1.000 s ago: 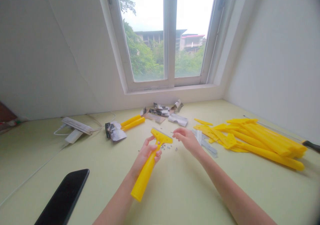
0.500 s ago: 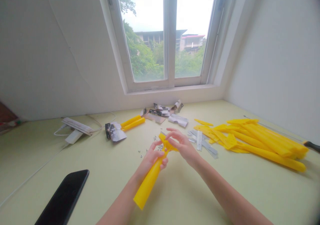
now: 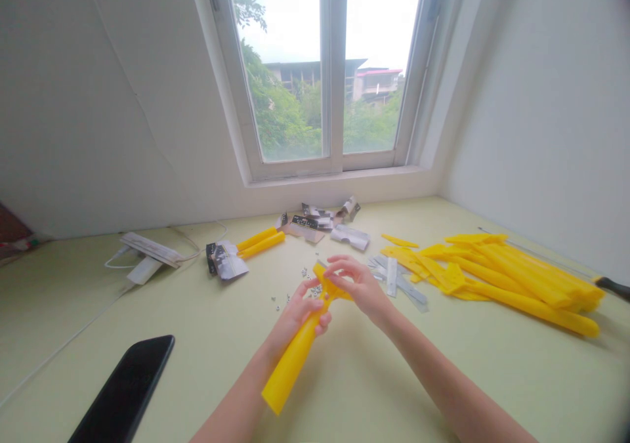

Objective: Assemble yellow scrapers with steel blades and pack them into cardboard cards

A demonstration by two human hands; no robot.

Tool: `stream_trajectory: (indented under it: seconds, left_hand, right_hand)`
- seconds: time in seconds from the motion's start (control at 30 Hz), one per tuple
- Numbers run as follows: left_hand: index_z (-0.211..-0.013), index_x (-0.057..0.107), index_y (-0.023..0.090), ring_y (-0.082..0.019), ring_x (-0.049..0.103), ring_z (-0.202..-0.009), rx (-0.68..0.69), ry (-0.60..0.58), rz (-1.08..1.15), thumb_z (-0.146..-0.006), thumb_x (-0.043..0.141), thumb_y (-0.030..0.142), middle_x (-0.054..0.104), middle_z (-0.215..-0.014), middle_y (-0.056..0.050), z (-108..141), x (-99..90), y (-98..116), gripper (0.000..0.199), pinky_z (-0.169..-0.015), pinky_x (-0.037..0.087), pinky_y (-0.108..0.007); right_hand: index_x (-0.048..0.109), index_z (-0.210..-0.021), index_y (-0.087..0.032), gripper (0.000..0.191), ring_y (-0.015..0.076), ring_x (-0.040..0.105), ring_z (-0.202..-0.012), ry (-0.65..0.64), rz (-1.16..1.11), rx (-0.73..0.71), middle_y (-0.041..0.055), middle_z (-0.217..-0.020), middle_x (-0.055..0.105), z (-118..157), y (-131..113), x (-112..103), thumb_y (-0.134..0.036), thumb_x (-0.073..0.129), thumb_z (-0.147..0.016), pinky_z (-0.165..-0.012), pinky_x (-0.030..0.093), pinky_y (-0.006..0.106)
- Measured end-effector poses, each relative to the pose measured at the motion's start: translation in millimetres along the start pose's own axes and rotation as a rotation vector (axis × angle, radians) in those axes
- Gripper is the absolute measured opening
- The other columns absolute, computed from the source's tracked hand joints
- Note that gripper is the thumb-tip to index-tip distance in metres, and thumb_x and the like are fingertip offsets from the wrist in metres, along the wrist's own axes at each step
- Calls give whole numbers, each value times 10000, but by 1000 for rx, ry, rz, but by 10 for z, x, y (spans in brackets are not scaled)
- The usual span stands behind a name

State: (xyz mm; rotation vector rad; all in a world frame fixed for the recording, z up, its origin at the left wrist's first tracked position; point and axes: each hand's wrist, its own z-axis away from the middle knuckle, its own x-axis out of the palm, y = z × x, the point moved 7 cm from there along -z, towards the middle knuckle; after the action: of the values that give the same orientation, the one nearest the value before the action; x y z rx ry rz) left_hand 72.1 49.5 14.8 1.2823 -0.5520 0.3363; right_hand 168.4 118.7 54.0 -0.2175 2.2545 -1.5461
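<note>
The left hand (image 3: 305, 310) wraps closed around the handle of a yellow plastic scraper (image 3: 294, 364), held over the counter (image 3: 394, 377). The right hand (image 3: 355, 287) pinches narrowly at the scraper's head. Small metal screws (image 3: 310, 279) lie scattered just beyond, with steel blades (image 3: 399, 287) and yellow scraper parts (image 3: 516, 279) to the right.

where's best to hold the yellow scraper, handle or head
Probably the long yellow handle, coming from the near side, as the left hand does. It is thick and straight and points back toward the person, so fingers can wrap around it. The wide flat head looks thinner and sits beneath the right hand.
</note>
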Motion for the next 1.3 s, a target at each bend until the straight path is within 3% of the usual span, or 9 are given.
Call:
stream_trajectory:
  seconds: [0.3, 0.5, 0.8, 0.93, 1.0, 1.17, 1.3]
  left_hand:
    - [-1066, 361, 210, -49, 475, -495, 21, -12, -12, -693, 503, 147, 535, -757, -11, -13, 0, -7, 404, -443, 268, -162]
    - [-1024, 374, 209, -65, 473, -470, 62, -20, -79, -676, 537, 164, 525, -672, 15, -25, -14, 14, 387, -442, 274, -181]
    - [-1032, 351, 214, -55, 463, -463, 47, -15, -74, -692, 516, 153, 522, -683, 18, -15, -3, 5, 383, -441, 278, -178]
    - [-1049, 363, 217, -47, 474, -479, 75, 14, -44, -692, 528, 161, 526, -766, -1, -7, -18, 37, 398, -439, 289, -170]
    - [-1064, 366, 211, -44, 473, -483, 89, 51, -44, -695, 529, 160, 525, -769, -6, -3, -43, 63, 407, -442, 299, -164]
    - [-1078, 379, 216, -38, 480, -499, 94, 161, 8, -670, 550, 142, 530, -821, -19, -10, -165, 129, 449, -445, 329, -145]
    - [-1103, 373, 228, -32, 481, -506, 99, 190, 48, -671, 557, 144, 540, -857, -34, -16, -232, 183, 477, -446, 342, -131]
  right_hand:
    - [652, -706, -215, 111, 194, 515, -967, 67, 178, -129, 42, -949, 588, 37, -171, -22, -235, 550, -745, -879, 367, 357]
    - [635, -710, -217, 128, 194, 509, -925, 155, 293, -216, 40, -870, 602, 110, -279, -5, -176, 523, -755, -853, 366, 351]
    - [617, -739, -204, 105, 178, 526, -893, 130, 223, -183, 37, -859, 601, 90, -221, 17, -220, 514, -758, -771, 415, 304]
    - [618, -769, -190, 183, 172, 548, -845, 150, 200, -85, 48, -873, 610, 7, -121, -104, -288, 464, -787, -709, 441, 286]
    - [620, -781, -189, 187, 180, 540, -843, 186, 322, -51, 49, -868, 610, -37, -26, -247, -281, 457, -784, -715, 435, 299]
    - [652, -786, -160, 151, 245, 464, -881, 236, 928, 6, 106, -907, 571, -74, 270, -629, -184, 542, -685, -792, 354, 379]
    - [642, -640, -176, 101, 241, 455, -825, 192, 1032, 71, 102, -825, 546, -83, 435, -748, -243, 577, -678, -735, 352, 356]
